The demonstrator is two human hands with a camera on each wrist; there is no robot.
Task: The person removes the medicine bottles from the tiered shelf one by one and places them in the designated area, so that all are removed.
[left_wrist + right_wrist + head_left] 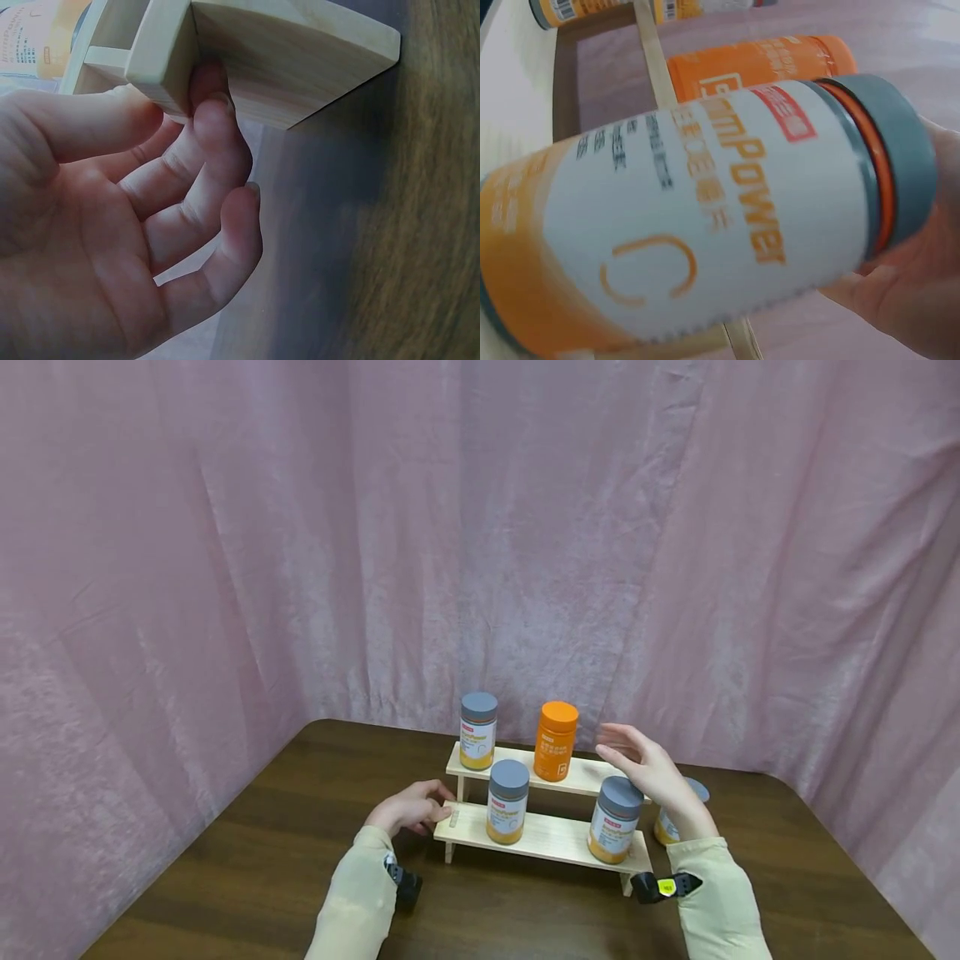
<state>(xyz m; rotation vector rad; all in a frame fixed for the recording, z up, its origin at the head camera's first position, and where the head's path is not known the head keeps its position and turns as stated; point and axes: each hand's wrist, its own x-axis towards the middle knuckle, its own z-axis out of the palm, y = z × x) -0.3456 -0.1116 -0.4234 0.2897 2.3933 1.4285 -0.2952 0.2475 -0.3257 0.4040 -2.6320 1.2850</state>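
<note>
A two-tier wooden shelf (pixel 551 839) stands on the table. My left hand (pixel 411 807) pinches the left end of its lower tier, thumb at the board's edge and a finger underneath, as the left wrist view shows. Above and behind the front right grey-lidded jar (pixel 613 822), my right hand (pixel 652 768) hovers with fingers loosely extended, holding nothing. An orange jar (pixel 556 742) stands upright on the upper tier, left of that hand. Another grey-lidded jar (pixel 507 803) is on the lower tier, and one more jar (pixel 477 732) sits at the upper left.
Partly hidden by the right wrist, another grey-lidded jar (pixel 667 828) stands right of the shelf. The dark wooden table (pixel 285 835) meets a pink curtain (pixel 405 527) at the back.
</note>
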